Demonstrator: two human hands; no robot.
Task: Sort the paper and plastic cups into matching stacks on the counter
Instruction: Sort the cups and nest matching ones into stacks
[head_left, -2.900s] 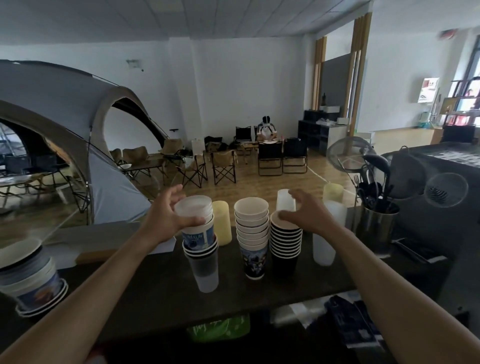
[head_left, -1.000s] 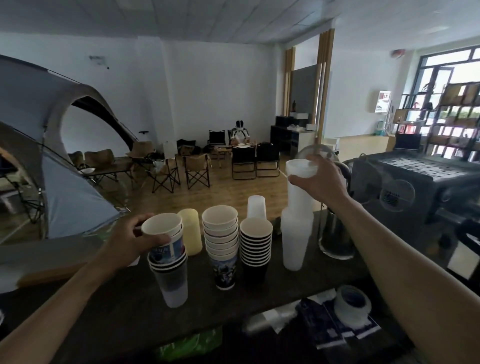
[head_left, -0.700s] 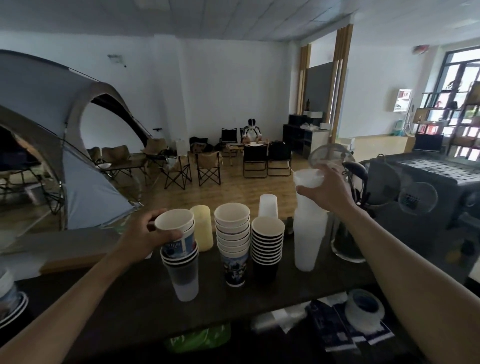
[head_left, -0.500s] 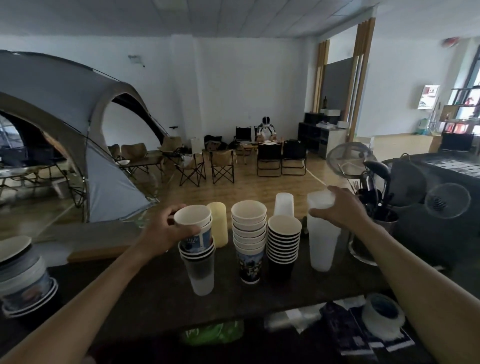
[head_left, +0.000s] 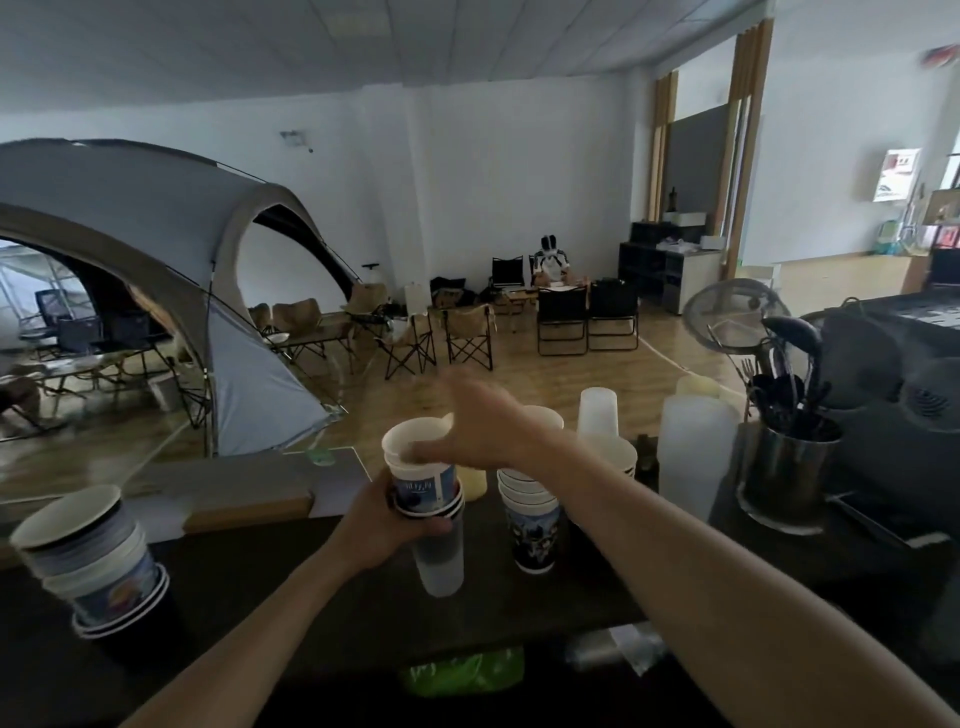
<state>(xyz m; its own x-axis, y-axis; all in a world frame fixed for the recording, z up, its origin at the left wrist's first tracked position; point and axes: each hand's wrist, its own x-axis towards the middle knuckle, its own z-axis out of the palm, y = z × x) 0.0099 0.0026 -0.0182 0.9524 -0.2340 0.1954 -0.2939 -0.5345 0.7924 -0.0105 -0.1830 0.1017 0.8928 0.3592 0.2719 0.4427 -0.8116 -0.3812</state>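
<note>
My left hand (head_left: 382, 522) grips a mixed cup stack (head_left: 431, 499) from the left: printed paper cups nested in a translucent plastic cup that stands on the dark counter (head_left: 311, 587). My right hand (head_left: 480, 431), blurred, reaches across from the right, and its fingers close over the rim of the top paper cup (head_left: 413, 441). To the right stand a stack of white paper cups (head_left: 530, 512), a tall stack of translucent plastic cups (head_left: 691, 457) and a dark cup stack (head_left: 621, 457), mostly hidden behind my right arm.
Another mixed paper cup stack (head_left: 96, 561) stands at the counter's left end. A yellow cup (head_left: 474, 480) and a single plastic cup (head_left: 598, 410) sit behind the stacks. A metal utensil holder (head_left: 787, 467) and a dark machine (head_left: 893, 364) crowd the right. A green bag (head_left: 462, 670) lies below the counter edge.
My right hand has left the translucent plastic stack and swung left onto the top of the mixed stack. My left hand has slid lower on that stack and still holds it.
</note>
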